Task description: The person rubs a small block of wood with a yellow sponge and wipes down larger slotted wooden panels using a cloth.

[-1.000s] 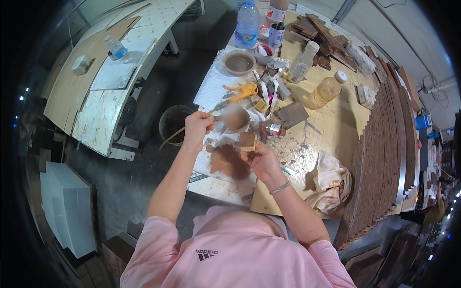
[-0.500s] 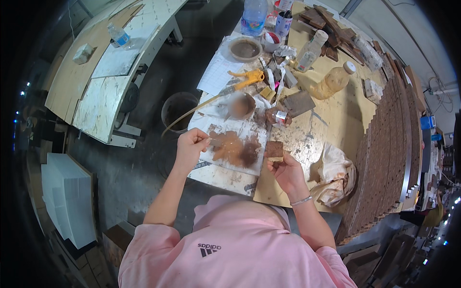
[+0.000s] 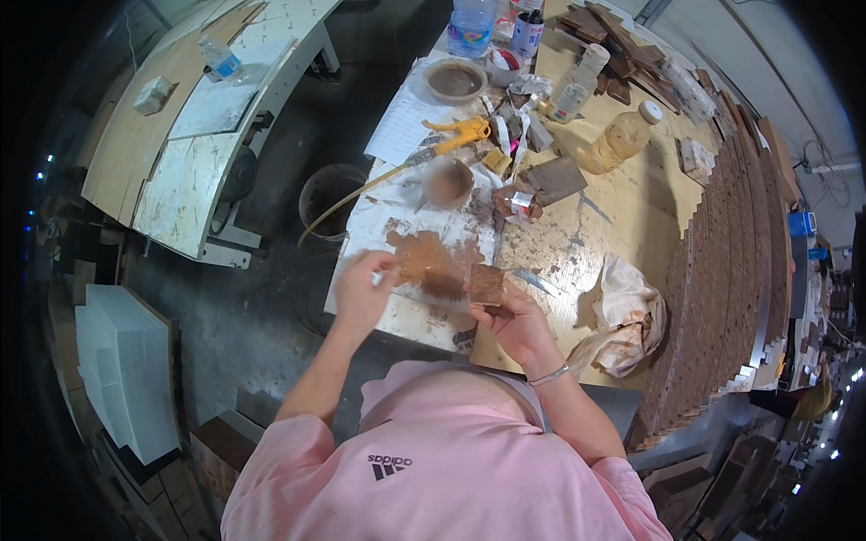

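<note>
My right hand [image 3: 521, 326] grips a small square brown block [image 3: 487, 285] by its near edge, over the right side of a stained white sheet [image 3: 365, 239]. To the left, my left hand [image 3: 363, 290] hovers at the sheet's near left edge. Its fingers are pinched together and smeared by motion, so what they hold cannot be made out. Between the hands, brown paste [image 3: 431, 263] is spread on the sheet. A thin metal blade [image 3: 538, 281] lies just right of the block. Beyond the paste stands a small brown-smeared cup [image 3: 448, 183].
A yellow air gun [image 3: 465, 133] with its hose, a round bowl [image 3: 456, 81] and a jar on its side [image 3: 521, 206] lie farther back. Two bottles [image 3: 622, 140] stand right of them. A stained cloth [image 3: 622, 316] and stacked brown boards [image 3: 722, 298] flank the right side.
My right hand has brought the block leftward toward the paste, and the metal blade now shows beside it. My left hand has shifted slightly; the small grey flat piece it held no longer shows.
</note>
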### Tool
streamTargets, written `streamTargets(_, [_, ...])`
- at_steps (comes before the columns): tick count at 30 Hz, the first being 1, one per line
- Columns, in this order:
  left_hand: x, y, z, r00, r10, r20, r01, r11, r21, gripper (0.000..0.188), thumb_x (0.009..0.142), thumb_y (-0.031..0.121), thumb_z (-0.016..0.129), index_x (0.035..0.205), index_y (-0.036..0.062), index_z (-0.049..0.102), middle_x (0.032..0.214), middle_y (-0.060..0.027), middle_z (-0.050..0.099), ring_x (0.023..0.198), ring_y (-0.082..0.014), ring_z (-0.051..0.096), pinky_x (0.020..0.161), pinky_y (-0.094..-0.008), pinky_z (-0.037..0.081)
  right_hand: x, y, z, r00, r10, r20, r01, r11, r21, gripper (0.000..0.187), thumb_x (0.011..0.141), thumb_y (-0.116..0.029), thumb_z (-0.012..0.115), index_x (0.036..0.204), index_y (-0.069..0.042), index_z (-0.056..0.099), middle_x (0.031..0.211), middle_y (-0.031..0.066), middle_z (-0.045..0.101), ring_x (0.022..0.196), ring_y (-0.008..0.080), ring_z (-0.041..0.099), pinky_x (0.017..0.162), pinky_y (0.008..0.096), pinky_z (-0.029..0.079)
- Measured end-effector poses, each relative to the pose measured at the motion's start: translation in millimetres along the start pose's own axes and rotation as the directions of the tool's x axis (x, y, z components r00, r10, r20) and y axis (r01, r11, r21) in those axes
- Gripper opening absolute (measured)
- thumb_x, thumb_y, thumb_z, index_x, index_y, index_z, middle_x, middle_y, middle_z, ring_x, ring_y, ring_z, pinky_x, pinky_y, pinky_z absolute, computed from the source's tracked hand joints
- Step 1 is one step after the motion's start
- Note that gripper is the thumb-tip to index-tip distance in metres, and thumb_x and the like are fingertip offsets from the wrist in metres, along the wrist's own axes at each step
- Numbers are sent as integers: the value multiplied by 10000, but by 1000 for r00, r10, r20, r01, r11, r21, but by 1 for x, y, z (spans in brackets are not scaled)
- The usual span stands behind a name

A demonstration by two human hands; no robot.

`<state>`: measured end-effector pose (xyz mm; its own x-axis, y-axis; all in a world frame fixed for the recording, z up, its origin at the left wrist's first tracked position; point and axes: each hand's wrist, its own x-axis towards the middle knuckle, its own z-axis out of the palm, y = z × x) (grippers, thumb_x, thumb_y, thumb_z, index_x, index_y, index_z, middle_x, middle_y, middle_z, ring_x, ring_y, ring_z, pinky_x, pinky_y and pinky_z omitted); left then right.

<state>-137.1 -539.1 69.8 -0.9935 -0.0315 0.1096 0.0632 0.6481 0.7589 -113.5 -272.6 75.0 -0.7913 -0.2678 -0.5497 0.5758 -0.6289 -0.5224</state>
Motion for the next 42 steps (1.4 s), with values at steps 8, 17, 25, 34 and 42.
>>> streamTargets(8, [-42,55,43,772,-226,594,636,253,-729,254,1018,174,597,1207,6,619,1052,-59,679,959,-174,682,866,-334,561,-6,16,4,999,44,25,-42,997,-66,311,993,-60,520,1279,16,616,1155,102,697,998,199,686,826,320,572])
streamTargets(17, [-45,36,36,923,-197,331,380,607,-698,218,892,104,702,1088,50,625,1081,-42,654,983,-174,629,892,-333,489,-26,28,1,987,81,-136,-112,965,-237,238,982,-112,581,1185,-31,672,860,-13,641,694,94,547,625,263,448])
streamTargets(25, [-2,26,44,883,469,30,-450,826,340,238,663,127,818,856,145,680,906,10,592,900,-205,568,811,-399,330,-59,18,-7,977,58,-208,-107,967,-233,186,994,-194,593,1041,-49,701,771,-30,591,680,82,524,635,241,436])
streamTargets(34, [2,29,45,905,421,-55,-390,875,287,212,643,106,815,809,129,686,821,-4,585,848,-216,568,816,-399,340,-85,34,-36,970,9,-243,-69,969,-239,176,987,-152,587,1046,-28,697,807,3,614,699,94,549,648,251,457])
streamTargets(42, [3,36,41,923,320,-212,-312,947,74,179,665,113,810,776,137,672,803,-4,553,839,-220,563,811,-392,332,-58,21,12,782,-352,515,436,-283,-854,328,840,-115,678,1157,-35,654,1307,154,575,1273,318,487,1051,478,399])
